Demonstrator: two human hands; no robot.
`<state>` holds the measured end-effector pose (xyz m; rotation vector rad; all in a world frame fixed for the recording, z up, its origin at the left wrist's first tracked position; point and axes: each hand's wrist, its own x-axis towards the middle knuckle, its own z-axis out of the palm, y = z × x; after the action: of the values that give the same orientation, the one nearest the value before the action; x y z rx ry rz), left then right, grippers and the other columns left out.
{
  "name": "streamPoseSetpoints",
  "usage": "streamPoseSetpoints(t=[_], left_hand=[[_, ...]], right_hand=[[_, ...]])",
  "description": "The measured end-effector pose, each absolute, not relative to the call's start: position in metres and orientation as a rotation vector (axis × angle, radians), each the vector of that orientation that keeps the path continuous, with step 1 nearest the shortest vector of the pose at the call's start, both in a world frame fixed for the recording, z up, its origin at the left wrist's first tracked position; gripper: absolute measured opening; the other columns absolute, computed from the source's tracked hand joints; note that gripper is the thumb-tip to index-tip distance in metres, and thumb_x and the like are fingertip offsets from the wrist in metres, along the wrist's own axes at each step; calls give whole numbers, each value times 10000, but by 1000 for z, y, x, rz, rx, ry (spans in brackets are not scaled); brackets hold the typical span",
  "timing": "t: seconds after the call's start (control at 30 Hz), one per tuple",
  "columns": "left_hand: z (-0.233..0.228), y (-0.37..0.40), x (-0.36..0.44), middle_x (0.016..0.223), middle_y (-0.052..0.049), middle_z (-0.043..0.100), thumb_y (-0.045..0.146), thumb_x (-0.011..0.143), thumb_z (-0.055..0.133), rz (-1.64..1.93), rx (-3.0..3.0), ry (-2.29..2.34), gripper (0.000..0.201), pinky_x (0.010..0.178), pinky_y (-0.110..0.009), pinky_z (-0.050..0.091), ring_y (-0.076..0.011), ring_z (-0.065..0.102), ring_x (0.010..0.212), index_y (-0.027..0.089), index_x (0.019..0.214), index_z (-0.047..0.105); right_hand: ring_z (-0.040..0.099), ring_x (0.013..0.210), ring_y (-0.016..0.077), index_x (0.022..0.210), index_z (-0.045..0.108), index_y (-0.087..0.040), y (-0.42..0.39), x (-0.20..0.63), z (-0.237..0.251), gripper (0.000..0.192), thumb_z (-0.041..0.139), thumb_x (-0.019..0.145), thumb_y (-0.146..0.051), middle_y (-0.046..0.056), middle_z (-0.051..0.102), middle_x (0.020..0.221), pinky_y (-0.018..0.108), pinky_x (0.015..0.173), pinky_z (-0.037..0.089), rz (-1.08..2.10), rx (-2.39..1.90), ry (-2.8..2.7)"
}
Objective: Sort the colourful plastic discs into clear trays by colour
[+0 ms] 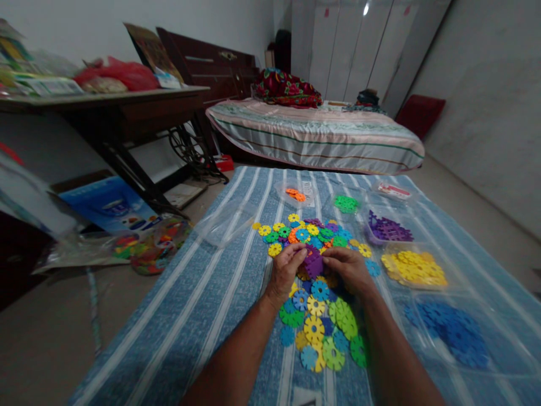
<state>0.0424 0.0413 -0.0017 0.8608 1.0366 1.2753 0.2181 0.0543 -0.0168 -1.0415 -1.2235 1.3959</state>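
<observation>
Two hands at purple piece [313,265], over middle of mixed disc pile [315,306]. Left hand [284,273] pinches left side; right hand [349,268] has fingertips at right edge, firmness of grip there unclear. Step in hand seems two-handed handling of purple piece; next move likely calls for steady left pinch, careful right-finger placement.

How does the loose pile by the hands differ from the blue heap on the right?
The loose pile mixes colours, while the blue heap looks all blue. The loose pile lies on the striped cloth; the blue heap sits in a clear tub. Both contain many pieces.
</observation>
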Motion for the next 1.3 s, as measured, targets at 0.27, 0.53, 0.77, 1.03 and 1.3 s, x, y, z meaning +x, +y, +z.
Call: streamPoseSetpoints(t=[0.27,0.53,0.77,1.03,1.3], left_hand=[[1,41,43,879,-47,713,395,621,799,1279,826,1035,433,717,-259,497,-155,639,767,148,955,676],[1,43,43,890,-53,720,265,558,825,1291,821,1001,460,762,-282,507,-172,652,801,138,969,661],[3,41,43,884,-51,720,247,542,828,1288,832,1008,452,781,-304,506,-187,656,818,144,951,664],[5,41,43,881,-51,719,221,545,825,1286,819,1000,439,778,-300,507,-184,654,816,138,946,667],[4,41,42,908,-57,720,252,546,825,1274,819,1013,464,778,-295,509,-184,656,824,141,971,672]], right_hand=[[576,530,132,783,735,-173,57,219,-24,273,780,666,-416,11,652,594,253,513,463,1375,-1057,-1209],[575,518,119,801,734,-181,56,219,-21,251,776,683,-398,0,651,579,232,511,438,1403,-1039,-1197],[580,520,125,790,730,-172,55,218,-19,265,780,668,-402,4,651,586,241,511,448,1403,-1057,-1185],[575,507,129,787,727,-174,55,217,-17,276,779,662,-415,3,644,570,247,496,449,1400,-1063,-1193],[577,514,123,781,726,-176,55,218,-16,265,780,660,-405,-1,647,579,242,504,453,1408,-1074,-1194]])
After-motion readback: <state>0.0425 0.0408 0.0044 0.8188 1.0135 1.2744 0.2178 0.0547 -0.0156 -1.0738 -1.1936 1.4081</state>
